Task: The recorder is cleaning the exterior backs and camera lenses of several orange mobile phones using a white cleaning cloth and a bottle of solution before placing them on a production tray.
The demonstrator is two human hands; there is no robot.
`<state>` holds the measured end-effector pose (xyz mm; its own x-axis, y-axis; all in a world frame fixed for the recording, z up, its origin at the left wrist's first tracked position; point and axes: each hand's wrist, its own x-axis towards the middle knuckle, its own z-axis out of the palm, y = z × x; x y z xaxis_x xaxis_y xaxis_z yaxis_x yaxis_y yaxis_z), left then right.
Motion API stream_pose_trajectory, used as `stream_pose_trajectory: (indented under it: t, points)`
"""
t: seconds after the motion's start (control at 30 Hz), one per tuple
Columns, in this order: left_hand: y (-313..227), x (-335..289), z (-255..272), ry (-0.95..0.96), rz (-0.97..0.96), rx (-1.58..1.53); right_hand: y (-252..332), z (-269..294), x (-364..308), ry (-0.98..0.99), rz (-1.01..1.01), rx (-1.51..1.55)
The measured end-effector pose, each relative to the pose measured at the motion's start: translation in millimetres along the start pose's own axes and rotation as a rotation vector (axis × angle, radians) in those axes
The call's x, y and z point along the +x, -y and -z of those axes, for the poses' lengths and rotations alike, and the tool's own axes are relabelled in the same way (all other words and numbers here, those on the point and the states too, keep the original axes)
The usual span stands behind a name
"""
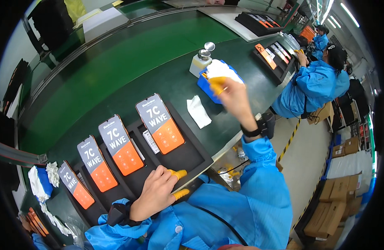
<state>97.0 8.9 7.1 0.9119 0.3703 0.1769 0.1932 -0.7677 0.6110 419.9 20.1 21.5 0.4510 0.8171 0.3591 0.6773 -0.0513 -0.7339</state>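
My left hand (156,189) rests at the near edge of a black foam tray (187,160), yellow cots on its fingertips. Its index finger and thumb are apart, with the tray's rim between them; no loose item shows in it. My right hand (235,100) is raised over a blue bin (206,87) of white cloths (223,71). Its yellow-cotted fingertips are smeared by motion, so what they hold, if anything, cannot be made out. Several smartphones with grey-and-orange front films, one phone (160,123) at the right end, lie across the tray's slots.
A folded white cloth (198,111) lies between tray and bin. Behind the bin stands a pump bottle (201,60) with its lid up. A green conveyor belt (129,54) runs along the far side. At right, a co-worker in blue (315,83) works at another phone tray (279,71).
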Motion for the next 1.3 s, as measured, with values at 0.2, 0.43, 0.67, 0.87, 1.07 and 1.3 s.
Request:
stream_pose_trajectory:
  t: [0.2, 0.43, 0.67, 0.87, 1.07, 1.3]
  points:
    - [-5.1, -5.8, -10.7, -0.052, -0.026, 0.230, -35.7, 36.5, 60.3, -0.189, 0.153, -0.404]
    - [-6.3, -17.7, -17.6, -0.045, 0.015, 0.230, -69.0, 43.4, 79.6, -0.035, 0.051, -0.330]
    - [-13.5, -31.4, 19.5, -0.071, 0.254, -0.022, -5.2, 40.1, 59.7, 0.146, 0.147, 0.464]
    - [-0.1, 44.8, 31.1, -0.614, 0.267, -0.572, 60.3, 5.9, 6.4, 0.879, 0.085, 0.644]
    - [17.6, 52.2, 25.0, -0.373, 0.559, -1.294, 75.7, -34.2, -9.4, 0.943, -0.144, 0.640]
    - [26.7, 54.3, 24.0, -0.556, 0.526, -1.646, 38.5, -54.7, -39.2, 0.898, -0.559, 1.150]
